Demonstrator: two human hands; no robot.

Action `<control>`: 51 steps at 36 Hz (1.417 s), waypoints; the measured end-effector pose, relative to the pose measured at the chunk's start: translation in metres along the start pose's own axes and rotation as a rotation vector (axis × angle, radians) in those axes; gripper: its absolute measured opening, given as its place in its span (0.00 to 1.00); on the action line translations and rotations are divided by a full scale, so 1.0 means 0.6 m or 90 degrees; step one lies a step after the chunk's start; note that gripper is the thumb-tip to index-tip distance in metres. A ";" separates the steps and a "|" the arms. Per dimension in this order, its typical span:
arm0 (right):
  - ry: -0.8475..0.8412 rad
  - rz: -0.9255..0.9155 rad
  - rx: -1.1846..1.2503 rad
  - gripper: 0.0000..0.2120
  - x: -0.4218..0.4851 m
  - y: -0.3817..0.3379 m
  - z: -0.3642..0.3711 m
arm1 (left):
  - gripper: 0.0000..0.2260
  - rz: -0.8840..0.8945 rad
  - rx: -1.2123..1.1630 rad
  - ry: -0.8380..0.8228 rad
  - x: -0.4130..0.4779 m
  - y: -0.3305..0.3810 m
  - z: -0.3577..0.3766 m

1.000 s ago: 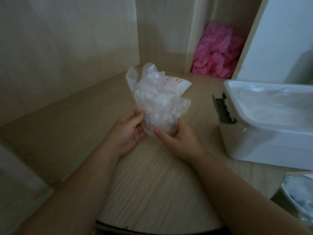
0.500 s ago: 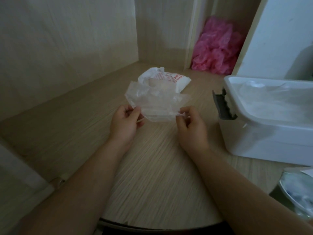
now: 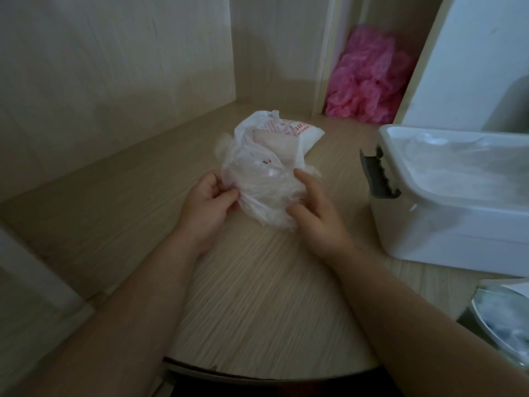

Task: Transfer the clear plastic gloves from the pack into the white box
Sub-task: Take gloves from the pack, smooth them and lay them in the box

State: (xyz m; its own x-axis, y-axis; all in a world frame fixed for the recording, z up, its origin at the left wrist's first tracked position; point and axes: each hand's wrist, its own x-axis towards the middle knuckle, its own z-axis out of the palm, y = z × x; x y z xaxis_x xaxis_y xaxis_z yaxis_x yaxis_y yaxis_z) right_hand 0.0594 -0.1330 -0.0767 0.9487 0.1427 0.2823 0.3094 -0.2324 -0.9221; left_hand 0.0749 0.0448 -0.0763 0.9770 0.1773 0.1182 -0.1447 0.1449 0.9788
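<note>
Left grip point(image 3: 206, 202) pinches the left edge of the crumpled clear gloves point(image 3: 263, 190), low over the desk point(image 3: 257, 296). Right grip point(image 3: 315, 213) curls round their right side. Pack point(image 3: 300, 136) lies just behind. White box point(image 3: 429, 224) stands open, right.

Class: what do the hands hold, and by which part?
The gloves: the left hand pinches their left edge, the right hand grips their right side.

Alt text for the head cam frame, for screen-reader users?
A left hand and right hand hold a crumpled wad of clear gloves over a wood-grain table. Behind it lies the white pack with red print; an open white box holding clear plastic stands at right. Pink plastic is heaped in the far corner.
</note>
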 end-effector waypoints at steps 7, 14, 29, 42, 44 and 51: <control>-0.121 -0.211 -0.307 0.30 -0.018 -0.001 0.018 | 0.08 -0.004 -0.031 0.071 0.008 0.000 -0.008; -0.205 -0.162 -0.453 0.51 -0.016 -0.018 0.024 | 0.09 -0.017 -0.066 0.004 -0.002 0.006 0.003; 0.117 -0.081 -0.418 0.32 -0.018 -0.020 0.023 | 0.10 -0.128 -0.379 0.150 0.020 0.029 -0.035; 0.055 0.032 -0.107 0.11 0.017 -0.124 0.029 | 0.02 -0.003 -0.129 0.068 -0.008 0.041 0.003; 0.095 0.038 -0.044 0.08 0.028 -0.141 0.027 | 0.04 0.030 -0.088 0.092 -0.007 0.054 0.008; 0.091 0.082 0.163 0.12 0.057 -0.199 -0.019 | 0.16 0.207 -0.005 0.189 -0.003 0.111 0.032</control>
State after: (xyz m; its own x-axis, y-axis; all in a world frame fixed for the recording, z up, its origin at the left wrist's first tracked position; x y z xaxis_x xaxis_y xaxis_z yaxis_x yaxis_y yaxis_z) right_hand 0.0557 -0.1116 0.0461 0.9843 -0.0133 0.1758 0.1760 0.0125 -0.9843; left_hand 0.0666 0.0357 -0.0079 0.7937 0.4864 0.3653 -0.4393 0.0431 0.8973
